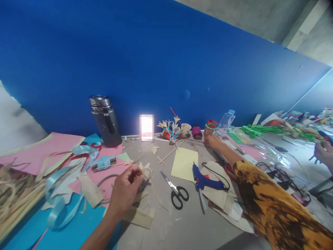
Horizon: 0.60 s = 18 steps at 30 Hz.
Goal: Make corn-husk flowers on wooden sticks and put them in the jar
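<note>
My left hand (pixel 128 184) is closed, thumb and fingers pinching a small cream flower (pixel 145 167) that looks made of dried husk. Its pale petals stick out past the fingertips. My right hand (pixel 213 141) is stretched far forward, beside a brown cup (pixel 208 131) with red and green stuff in its top. The right fingertips are too small and partly hidden to show a grip. Between the hands lie black-handled scissors (pixel 177 194), a yellow paper sheet (pixel 185 163) and a blue glue gun (pixel 208 180). Similar flowers on blue stems (pixel 173 128) stand behind.
A dark flask (pixel 106 121) stands against the blue wall (pixel 145 62). Light-blue ribbon (pixel 58 215) and dried husks (pixel 18 194) lie at left. A clear bottle (pixel 227 119), green strips (pixel 262 130) and cables are at right. Another person's hand (pixel 324 152) shows at the right edge.
</note>
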{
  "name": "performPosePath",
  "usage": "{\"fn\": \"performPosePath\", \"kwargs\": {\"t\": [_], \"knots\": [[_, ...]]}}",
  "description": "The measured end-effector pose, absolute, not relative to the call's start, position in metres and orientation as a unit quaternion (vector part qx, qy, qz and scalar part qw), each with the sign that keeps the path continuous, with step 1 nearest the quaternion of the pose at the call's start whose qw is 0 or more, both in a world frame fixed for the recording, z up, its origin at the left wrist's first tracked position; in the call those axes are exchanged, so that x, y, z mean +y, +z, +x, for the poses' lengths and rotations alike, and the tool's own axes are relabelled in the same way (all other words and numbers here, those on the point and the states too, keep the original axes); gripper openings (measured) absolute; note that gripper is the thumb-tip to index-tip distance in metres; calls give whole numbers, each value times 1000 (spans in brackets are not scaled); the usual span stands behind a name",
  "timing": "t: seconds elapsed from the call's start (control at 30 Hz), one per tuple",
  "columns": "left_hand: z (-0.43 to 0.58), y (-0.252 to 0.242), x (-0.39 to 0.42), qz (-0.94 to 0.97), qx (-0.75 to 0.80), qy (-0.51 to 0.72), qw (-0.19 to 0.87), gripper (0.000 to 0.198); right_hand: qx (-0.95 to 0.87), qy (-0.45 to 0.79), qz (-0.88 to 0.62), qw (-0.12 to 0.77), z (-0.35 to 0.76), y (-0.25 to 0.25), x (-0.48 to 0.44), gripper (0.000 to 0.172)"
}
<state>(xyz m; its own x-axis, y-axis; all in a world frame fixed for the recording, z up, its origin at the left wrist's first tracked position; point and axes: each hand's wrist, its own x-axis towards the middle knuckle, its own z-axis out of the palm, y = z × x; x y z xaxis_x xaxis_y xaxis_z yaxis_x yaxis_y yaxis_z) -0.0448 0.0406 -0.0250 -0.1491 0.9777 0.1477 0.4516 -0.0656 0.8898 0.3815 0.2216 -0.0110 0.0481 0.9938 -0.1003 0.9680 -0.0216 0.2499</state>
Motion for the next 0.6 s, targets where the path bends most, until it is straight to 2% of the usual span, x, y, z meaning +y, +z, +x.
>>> {"fn": "performPosePath", "kwargs": {"t": [0.4, 0.5, 0.6], "knots": [[-45, -35, 46, 591, 599, 464, 278, 14, 695, 96, 710, 59, 411, 5, 198, 27], [-45, -34, 45, 589, 591, 475, 280, 11, 715, 104, 691, -2, 420, 5, 181, 11], [-44, -31, 43, 578, 590, 490, 280, 10, 729, 126, 664, -105, 428, 5, 154, 26]]}}
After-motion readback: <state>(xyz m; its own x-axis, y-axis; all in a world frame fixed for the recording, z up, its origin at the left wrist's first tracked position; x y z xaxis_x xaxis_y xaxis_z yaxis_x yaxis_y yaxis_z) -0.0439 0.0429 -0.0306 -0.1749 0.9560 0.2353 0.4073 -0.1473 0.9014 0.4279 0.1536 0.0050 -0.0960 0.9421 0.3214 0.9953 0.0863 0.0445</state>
